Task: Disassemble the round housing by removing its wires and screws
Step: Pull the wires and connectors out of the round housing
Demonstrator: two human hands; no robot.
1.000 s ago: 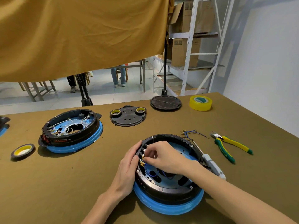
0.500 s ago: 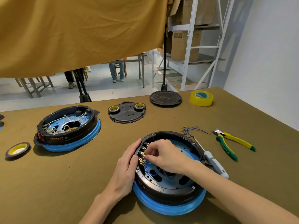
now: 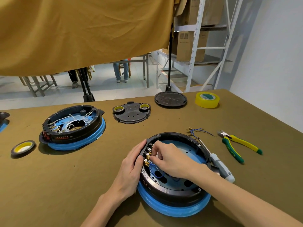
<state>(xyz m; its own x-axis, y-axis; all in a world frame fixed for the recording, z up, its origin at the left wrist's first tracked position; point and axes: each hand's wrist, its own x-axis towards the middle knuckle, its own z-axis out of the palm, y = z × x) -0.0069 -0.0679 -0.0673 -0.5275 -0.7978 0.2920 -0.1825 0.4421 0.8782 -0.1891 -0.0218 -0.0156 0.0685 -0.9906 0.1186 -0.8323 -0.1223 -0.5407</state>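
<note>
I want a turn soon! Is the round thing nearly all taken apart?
Not yet. Some loose blue wires already lie on the table. The right hand is working at the gold terminals while the left hand steadies the round housing. One blue wire and the rim screws remain.

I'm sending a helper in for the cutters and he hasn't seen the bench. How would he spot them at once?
Start from the round housing under both hands, nearest the table's front edge. Look to its right, past the grey-handled screwdriver leaning on its rim. The cutters lie flat on the cloth beyond it, the only tool with green and yellow handles, jaws pointing toward the loose blue wires.
</note>
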